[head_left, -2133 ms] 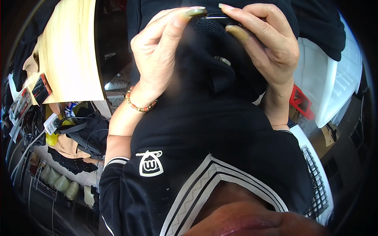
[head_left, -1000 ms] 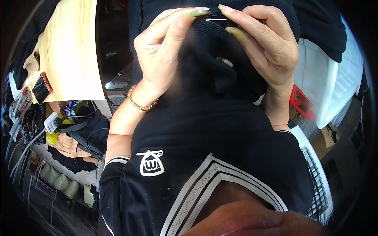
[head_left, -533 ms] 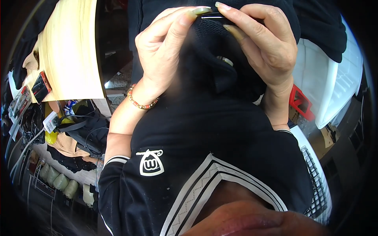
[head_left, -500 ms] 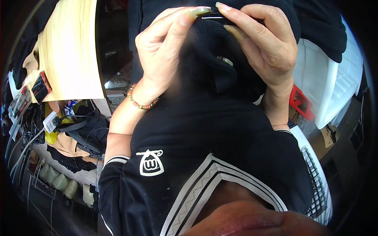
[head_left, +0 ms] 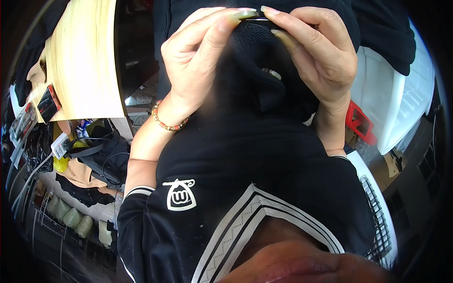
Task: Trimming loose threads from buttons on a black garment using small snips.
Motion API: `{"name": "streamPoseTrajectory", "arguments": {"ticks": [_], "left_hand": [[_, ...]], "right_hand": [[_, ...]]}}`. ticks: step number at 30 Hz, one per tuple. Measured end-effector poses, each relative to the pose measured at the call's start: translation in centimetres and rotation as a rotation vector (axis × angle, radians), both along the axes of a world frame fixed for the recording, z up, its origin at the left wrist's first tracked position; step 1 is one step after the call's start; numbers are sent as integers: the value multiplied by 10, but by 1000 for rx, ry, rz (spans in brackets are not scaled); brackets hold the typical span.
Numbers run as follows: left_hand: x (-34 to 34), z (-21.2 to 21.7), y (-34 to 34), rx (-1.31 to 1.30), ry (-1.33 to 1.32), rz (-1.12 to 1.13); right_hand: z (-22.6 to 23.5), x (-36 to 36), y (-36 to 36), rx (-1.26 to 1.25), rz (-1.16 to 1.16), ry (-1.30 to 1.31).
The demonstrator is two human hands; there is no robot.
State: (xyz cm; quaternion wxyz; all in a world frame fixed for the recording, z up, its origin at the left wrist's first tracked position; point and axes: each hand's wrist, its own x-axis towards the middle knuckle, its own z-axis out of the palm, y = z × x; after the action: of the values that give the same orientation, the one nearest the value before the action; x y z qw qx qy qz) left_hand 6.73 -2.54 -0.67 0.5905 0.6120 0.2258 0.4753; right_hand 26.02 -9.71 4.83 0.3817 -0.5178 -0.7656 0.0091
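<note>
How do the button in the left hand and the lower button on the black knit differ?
The held button is pinched by the left hand; the lower button sits unheld at the black knit. The held button lies nearly level across the picture; the lower button slopes down rightward. Both look pale.

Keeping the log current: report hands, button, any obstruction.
Left hand pinching button. Right hand holding needle; contact with button unclear. Black knit fabric close by; no obstruction visible.

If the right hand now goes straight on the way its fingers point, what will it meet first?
The right hand would probably meet the greenish button in the left hand, though depth is unclear from this single view.
</note>
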Motion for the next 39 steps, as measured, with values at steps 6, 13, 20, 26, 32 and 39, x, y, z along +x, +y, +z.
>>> {"name": "streamPoseTrajectory", "arguments": {"ticks": [6, 13, 20, 26, 32, 39], "left_hand": [[-5, -1, 0, -7, 47, -53], [-6, 0, -1, -41, 40, -54], [0, 2, -1, -49, 7, -10], [3, 1, -1, -55, -12, -28], [-1, -2, 1, -46, 4, -9], [-3, -4, 7, -154, 136, 28]], "right_hand": [[37, -25, -3, -281, -251, 82], [38, -23, -3, -290, -227, 82], [38, -22, 0, -276, -200, 52], [33, -21, -1, -244, -191, 57], [33, -28, -3, -313, -272, 407], [40, -27, -3, -441, -289, 585]]}}
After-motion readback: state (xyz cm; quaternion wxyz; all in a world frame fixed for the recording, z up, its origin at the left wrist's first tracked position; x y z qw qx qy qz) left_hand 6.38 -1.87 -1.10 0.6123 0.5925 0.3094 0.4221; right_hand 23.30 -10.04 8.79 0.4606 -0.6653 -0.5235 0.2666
